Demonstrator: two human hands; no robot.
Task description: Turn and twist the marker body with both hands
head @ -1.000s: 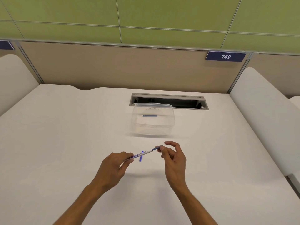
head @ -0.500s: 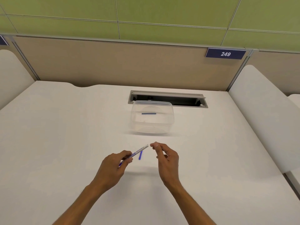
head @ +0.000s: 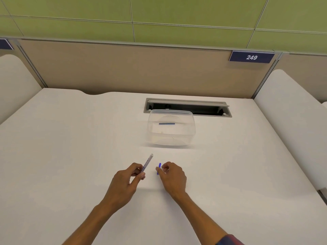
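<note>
My left hand (head: 129, 181) grips the lower end of a white pen (head: 148, 161) with blue print; the pen's white tip points up and away toward the container. My right hand (head: 174, 175) is down at the table just right of it, with thumb and forefinger curled round a small blue piece (head: 158, 168) that lies on the white table (head: 70, 147). Farther back stands a clear plastic container (head: 191, 131) with a short blue stick (head: 166, 123) inside.
Behind the container a grey cable slot (head: 208, 107) is set into the table. A beige partition with a blue sign reading 249 (head: 251, 57) closes the back. White rounded dividers (head: 290, 112) flank both sides.
My right hand let go of the pen's far end and dropped to the blue piece on the table. The left hand swung the pen more upright.
</note>
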